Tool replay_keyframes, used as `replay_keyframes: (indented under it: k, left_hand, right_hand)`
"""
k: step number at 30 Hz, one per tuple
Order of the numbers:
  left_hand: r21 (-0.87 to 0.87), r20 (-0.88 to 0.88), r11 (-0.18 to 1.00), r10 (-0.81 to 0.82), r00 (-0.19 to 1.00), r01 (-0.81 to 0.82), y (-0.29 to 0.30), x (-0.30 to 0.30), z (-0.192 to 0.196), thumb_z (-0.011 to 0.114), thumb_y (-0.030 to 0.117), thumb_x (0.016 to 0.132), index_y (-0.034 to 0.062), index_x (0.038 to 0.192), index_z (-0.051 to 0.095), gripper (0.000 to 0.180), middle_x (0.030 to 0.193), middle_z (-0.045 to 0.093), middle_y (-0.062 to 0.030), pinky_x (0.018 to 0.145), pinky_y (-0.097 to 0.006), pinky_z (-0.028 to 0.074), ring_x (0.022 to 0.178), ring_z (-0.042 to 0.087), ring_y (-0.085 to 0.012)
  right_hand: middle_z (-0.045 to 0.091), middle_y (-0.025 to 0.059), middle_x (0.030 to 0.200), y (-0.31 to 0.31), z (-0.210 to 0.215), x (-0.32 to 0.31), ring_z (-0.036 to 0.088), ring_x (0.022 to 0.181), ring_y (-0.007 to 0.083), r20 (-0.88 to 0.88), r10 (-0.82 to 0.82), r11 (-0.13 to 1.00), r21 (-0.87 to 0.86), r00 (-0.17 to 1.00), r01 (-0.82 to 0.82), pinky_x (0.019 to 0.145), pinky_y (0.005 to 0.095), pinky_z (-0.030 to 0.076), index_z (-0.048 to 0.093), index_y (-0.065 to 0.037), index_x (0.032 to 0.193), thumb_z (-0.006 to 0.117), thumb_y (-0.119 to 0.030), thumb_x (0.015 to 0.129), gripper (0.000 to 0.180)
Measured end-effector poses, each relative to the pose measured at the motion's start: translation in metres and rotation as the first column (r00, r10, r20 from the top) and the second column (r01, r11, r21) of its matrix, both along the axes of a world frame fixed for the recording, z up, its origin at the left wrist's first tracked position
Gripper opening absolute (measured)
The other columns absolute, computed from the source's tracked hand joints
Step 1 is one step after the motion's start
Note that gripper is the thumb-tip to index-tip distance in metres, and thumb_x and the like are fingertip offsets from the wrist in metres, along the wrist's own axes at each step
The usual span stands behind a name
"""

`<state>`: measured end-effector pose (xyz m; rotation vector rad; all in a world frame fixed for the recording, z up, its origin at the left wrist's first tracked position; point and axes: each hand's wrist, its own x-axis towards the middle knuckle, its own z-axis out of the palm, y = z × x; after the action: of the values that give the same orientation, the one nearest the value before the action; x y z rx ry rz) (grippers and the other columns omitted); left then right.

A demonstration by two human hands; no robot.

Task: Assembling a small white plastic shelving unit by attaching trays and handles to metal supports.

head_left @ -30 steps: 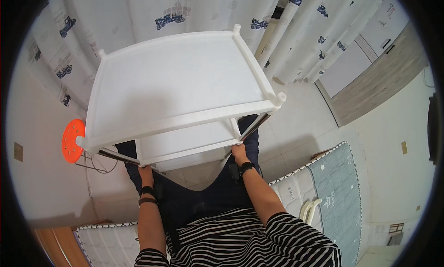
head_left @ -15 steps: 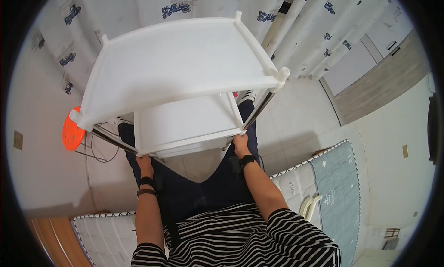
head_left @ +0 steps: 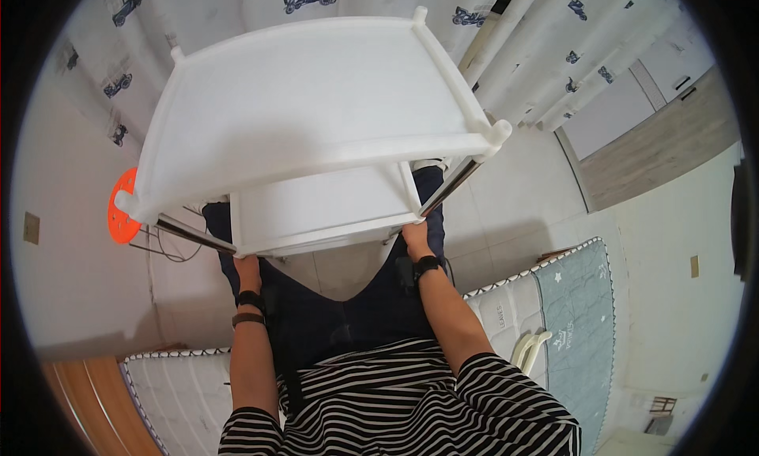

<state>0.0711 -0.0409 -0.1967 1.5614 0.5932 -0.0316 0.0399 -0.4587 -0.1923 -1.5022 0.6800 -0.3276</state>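
Note:
A white plastic shelf rack (head_left: 316,108) with metal corner poles hangs in front of me, its top tray wide and bare. Below it sits a smaller-looking lower tray (head_left: 316,207). My left hand (head_left: 247,271) grips the near left corner of that lower tray. My right hand (head_left: 414,239) grips its near right corner, by a metal pole (head_left: 451,186). Both wrists wear dark bands. My dark trousers and striped shirt show beneath the rack.
White curtains (head_left: 545,53) printed with small blue cars hang behind the rack. An orange round perforated object (head_left: 120,207) sits at the left with a cable near it. A quilted mattress (head_left: 569,298) lies at the right and lower left. Pale tile floor lies between.
The rack has come closer to me and higher in view, its top tray filling more of the picture. Both hands stay on the lower tray's near corners.

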Motion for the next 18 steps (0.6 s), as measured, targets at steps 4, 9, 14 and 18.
replay_keyframes:
  k: [4, 9, 14, 18]
  left_hand:
    - [-0.082, -0.003, 0.997, -0.001, 1.0, 0.001, 0.008, 0.006, -0.012, 0.054, 0.024, 0.087, 0.0094, 0.118, 0.045, 0.036, 0.113, 0.052, -0.004, 0.078, -0.033, 0.041, 0.093, 0.049, -0.0171]
    - [-0.025, 0.069, 1.0, -0.004, 0.998, 0.006, 0.003, 0.01, -0.008, 0.054, 0.025, 0.087, 0.009, 0.122, 0.041, 0.041, 0.116, 0.05, -0.0071, 0.08, -0.039, 0.041, 0.099, 0.049, -0.0218]
    - [-0.039, -0.072, 0.999, 0.015, 0.997, -0.018, -0.002, 0.018, -0.005, 0.056, 0.023, 0.085, 0.0086, 0.12, 0.042, 0.041, 0.11, 0.052, -0.0089, 0.076, -0.038, 0.042, 0.095, 0.051, -0.0232]
    - [0.031, -0.11, 0.999, -0.028, 0.994, 0.032, -0.001, 0.026, -0.005, 0.056, 0.021, 0.085, 0.0079, 0.119, 0.042, 0.04, 0.102, 0.053, -0.0075, 0.071, -0.036, 0.043, 0.088, 0.052, -0.0222]
  right_hand:
    - [0.065, 0.0106, 0.092, -0.004, 0.002, 0.002, 0.06, 0.084, 0.0179, -0.055, 0.04, 0.999, -0.025, 0.998, -0.041, 0.071, 0.0282, 0.044, 0.059, 0.004, 0.103, 0.058, -0.013, 0.08, 0.029]
    - [0.065, 0.0103, 0.094, -0.005, 0.001, 0.006, 0.06, 0.085, 0.0183, -0.096, 0.044, 0.997, -0.06, 0.994, -0.05, 0.072, 0.028, 0.044, 0.059, 0.003, 0.103, 0.059, -0.013, 0.08, 0.028]
    - [0.058, 0.006, 0.101, -0.016, -0.007, 0.01, 0.056, 0.083, 0.0191, -0.251, 0.151, 0.987, -0.017, 0.956, -0.16, 0.059, 0.0318, 0.047, 0.05, -0.011, 0.116, 0.056, -0.026, 0.084, 0.036]
    - [0.056, 0.0059, 0.106, -0.02, -0.004, 0.015, 0.055, 0.088, 0.0205, -0.308, 0.201, 0.979, 0.033, 0.93, -0.201, 0.061, 0.0344, 0.05, 0.048, -0.011, 0.119, 0.057, -0.027, 0.083, 0.04]
